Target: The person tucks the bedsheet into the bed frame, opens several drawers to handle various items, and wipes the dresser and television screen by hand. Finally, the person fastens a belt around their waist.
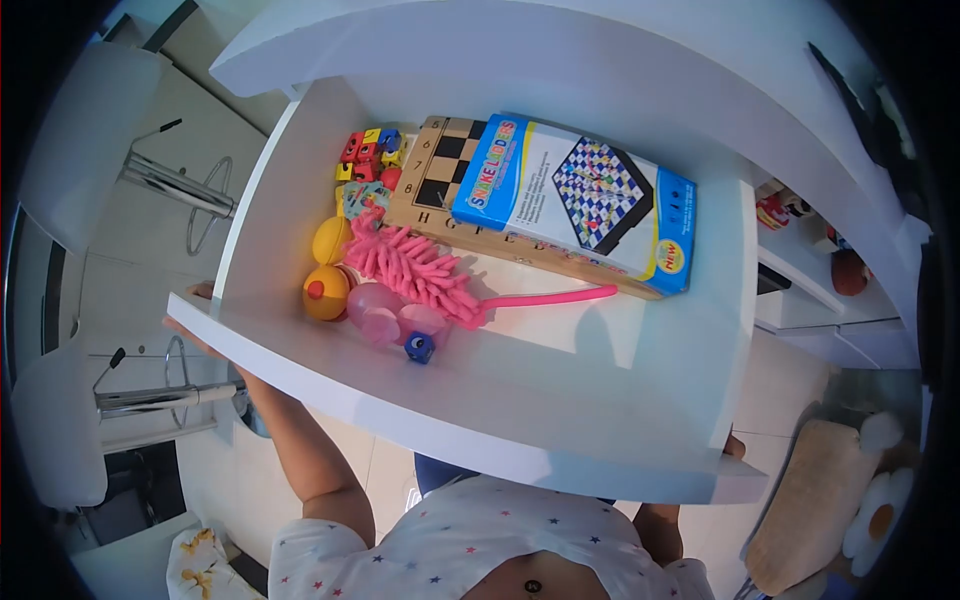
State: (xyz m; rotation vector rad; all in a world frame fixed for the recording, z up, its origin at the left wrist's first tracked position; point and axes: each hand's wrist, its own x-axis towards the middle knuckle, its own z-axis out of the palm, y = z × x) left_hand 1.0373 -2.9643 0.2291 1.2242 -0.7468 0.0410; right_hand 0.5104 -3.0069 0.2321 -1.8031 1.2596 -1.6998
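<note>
A white drawer (420,425) is pulled out in front of my body. My left hand (195,335) grips the left end of its front panel, fingers curled over the edge. At the right end, part of my right hand (735,446) shows behind the panel, fingers bent round it; the rest is hidden. Inside lie a Snakes and Ladders box (540,185) on a wooden chessboard (430,195), a pink fluffy duster (410,265), yellow balls (326,292), pink balloon-like toys (378,305), a blue cube (419,347) and several colourful cubes (368,155).
White bar stools (90,150) with chrome legs stand on the left. To the right are an open shelf (820,270) holding small items and a beige cushion (810,500). A curved white counter top (600,50) overhangs the back of the drawer.
</note>
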